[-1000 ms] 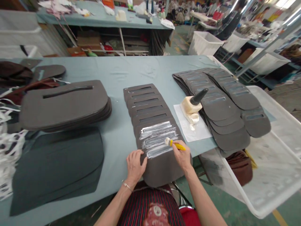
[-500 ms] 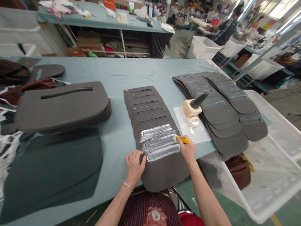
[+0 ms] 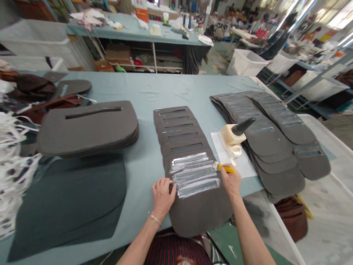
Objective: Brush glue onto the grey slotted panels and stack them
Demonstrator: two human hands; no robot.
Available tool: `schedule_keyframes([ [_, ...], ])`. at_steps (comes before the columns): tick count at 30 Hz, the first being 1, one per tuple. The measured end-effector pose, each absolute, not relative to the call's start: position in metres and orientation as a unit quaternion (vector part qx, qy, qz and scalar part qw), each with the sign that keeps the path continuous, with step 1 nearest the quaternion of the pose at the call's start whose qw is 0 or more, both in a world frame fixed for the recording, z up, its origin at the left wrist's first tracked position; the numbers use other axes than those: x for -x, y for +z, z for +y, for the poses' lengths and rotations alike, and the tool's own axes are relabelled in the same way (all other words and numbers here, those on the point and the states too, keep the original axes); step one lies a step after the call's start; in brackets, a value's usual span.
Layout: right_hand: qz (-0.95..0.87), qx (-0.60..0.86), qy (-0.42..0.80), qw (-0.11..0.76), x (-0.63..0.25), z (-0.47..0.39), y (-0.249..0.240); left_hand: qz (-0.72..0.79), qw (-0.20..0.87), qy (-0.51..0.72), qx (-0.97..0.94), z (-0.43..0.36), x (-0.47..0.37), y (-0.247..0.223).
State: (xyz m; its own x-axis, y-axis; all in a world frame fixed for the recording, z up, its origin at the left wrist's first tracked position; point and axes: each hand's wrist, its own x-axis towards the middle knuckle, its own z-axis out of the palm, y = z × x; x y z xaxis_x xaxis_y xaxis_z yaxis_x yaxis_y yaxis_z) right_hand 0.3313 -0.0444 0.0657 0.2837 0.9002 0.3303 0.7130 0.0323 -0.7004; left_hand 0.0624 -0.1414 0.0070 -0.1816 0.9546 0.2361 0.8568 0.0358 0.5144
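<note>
In front of me lies a row of overlapping dark grey panels (image 3: pixel 200 213), each with a long narrow slot. White glue (image 3: pixel 190 172) is smeared around the nearest slots. My right hand (image 3: pixel 231 181) grips a brush with a yellow handle (image 3: pixel 227 169); its pale bristles are at the right edge of the glued strips. My left hand (image 3: pixel 163 194) rests on the left edge of the nearest panels, fingers partly spread. Right of the row, a cream glue bottle (image 3: pixel 231 135) with a black nozzle leans over a white sheet (image 3: pixel 248 170) bearing glue blobs.
At the left is a thick stack of slotted panels (image 3: pixel 91 129) above dark green sheets (image 3: pixel 74 198). More glued panels (image 3: pixel 271 147) overlap at the right, beside white bins (image 3: pixel 328 198). White straps (image 3: pixel 13 147) lie far left. A person (image 3: pixel 278 38) sits in the background.
The brush in my right hand has moved slightly right across the panels, to the end of the glued strips. My left hand stays on the panel edge. The view has shifted.
</note>
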Motion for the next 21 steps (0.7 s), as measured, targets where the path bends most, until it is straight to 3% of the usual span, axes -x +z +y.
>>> schedule_keyframes([
  [3, -0.647, 0.583, 0.203, 0.448, -0.258, -0.048, 0.068, 0.724, 0.079, 0.299, -0.616, -0.119, -0.057, 0.012],
  [7, -0.722, 0.483, 0.264, 0.42, -0.171, -0.043, 0.055, 0.71, 0.062, 0.294, -0.637, -0.091, -0.048, 0.012],
  [16, -0.61, 0.67, 0.148, 0.396, -0.303, 0.015, 0.056, 0.712, 0.053, 0.27, -0.646, -0.084, -0.045, 0.006],
  [21, -0.639, 0.632, 0.14, 0.414, -0.263, 0.014, 0.069, 0.719, 0.08, 0.296, -0.623, -0.077, -0.04, 0.009],
])
